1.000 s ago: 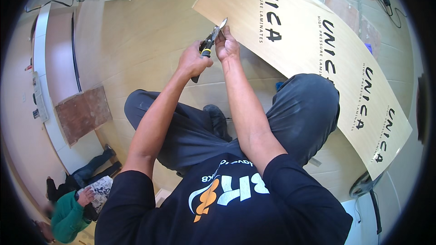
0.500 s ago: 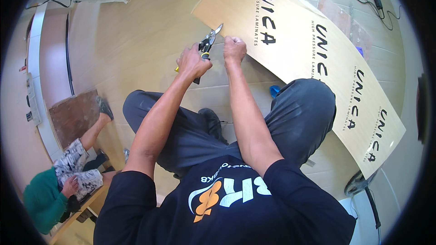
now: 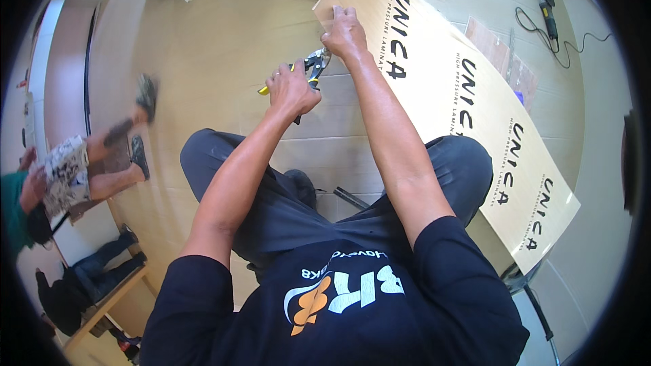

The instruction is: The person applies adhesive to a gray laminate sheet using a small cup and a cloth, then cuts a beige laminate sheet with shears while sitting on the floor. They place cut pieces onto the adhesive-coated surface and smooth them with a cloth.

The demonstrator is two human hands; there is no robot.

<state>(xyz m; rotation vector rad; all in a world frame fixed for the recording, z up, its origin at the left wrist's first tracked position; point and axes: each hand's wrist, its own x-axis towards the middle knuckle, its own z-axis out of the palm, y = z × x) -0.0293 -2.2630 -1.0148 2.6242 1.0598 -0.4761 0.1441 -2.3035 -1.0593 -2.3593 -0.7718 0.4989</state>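
Observation:
My left hand [image 3: 291,89] is closed round the handles of a pair of tin snips [image 3: 316,62], black and yellow with metal jaws. The jaws point up toward the left edge of a large pale laminate sheet [image 3: 428,47] with dark lettering. Whether the blades touch the sheet I cannot tell, as their tips are partly hidden by my right hand [image 3: 346,34]. That hand grips the sheet's edge near its far left corner, fingers on top and thumb beside the snips' jaws. The sheet slants down to the right, past my right knee.
A corded power tool [image 3: 548,13] lies on the floor at the far right. Pinkish offcut boards [image 3: 489,42] show behind the sheet. A dark bar [image 3: 350,198] lies between my legs. At left, a person in patterned shorts [image 3: 68,169] is near a wooden bench [image 3: 108,308].
My right hand has moved up and opened from a fist onto the sheet's edge. The snips have turned and shifted slightly. The sheet has shifted. The person at left has stood up or stepped.

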